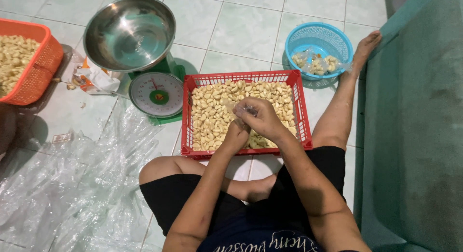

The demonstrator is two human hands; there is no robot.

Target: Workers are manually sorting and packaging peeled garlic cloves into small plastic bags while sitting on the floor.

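Head view looks straight down at a person sitting on a pale green tiled floor [251,30], with one leg folded in and the other stretched out beside a green cushion [415,136]. Both hands meet over a red plastic crate [301,112] that rests on the floor between the legs and is filled with peeled garlic cloves [212,117]. The right hand [263,119] is curled closed, its fingers pinching a small clear plastic bag [248,108] at the top. The left hand [236,136] sits just below and against it, fingers bent inward toward the same bag; whether it grips the bag or only steadies it cannot be told from this angle. The bag hangs just above the cloves near the middle of the crate.

Just left of the crate stands a green dial scale [156,95] carrying a wide steel bowl [130,32]. An orange basket [41,64] holding more cloves sits at the far left edge. Beyond the crate, near the outstretched foot, a blue round basket [318,40] holds a few filled clear packets. Crumpled clear plastic sheeting [72,184] covers the floor at the lower left, beside the folded knee.
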